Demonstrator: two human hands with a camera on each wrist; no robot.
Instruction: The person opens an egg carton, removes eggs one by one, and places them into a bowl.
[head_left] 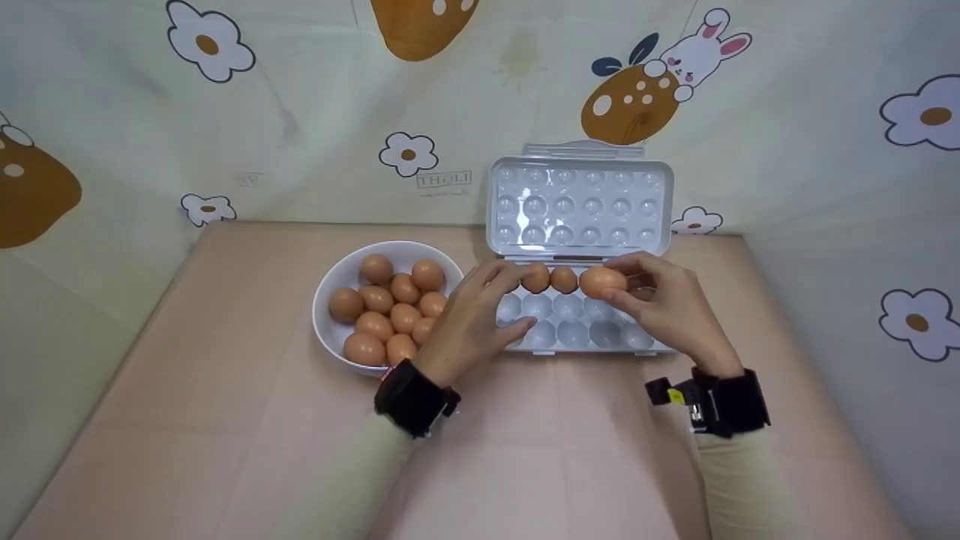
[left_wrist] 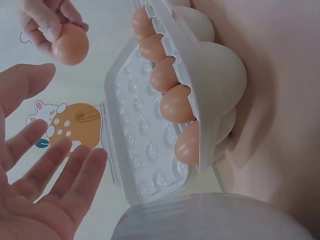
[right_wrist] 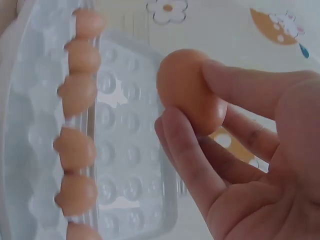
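Observation:
A brown egg (head_left: 602,283) is pinched between the thumb and fingers of my right hand (head_left: 679,311), held above the right part of a white plastic egg box (head_left: 573,334). In the right wrist view this egg (right_wrist: 186,87) is apart from the box. Eggs stand along the box's back row, such as this egg (left_wrist: 177,104) in the left wrist view; the front cups hold none. My left hand (head_left: 466,311) hovers over the box's left end with its fingers spread and holds nothing, as the left hand (left_wrist: 45,175) in its own wrist view shows.
Left of the box stands a white bowl (head_left: 324,330) with several brown eggs (head_left: 375,325), partly behind my left hand. The box's dimpled lid (head_left: 579,206) stands raised at the back, near a patterned cloth backdrop (head_left: 315,112). A pinkish cloth (head_left: 525,450) covers the table.

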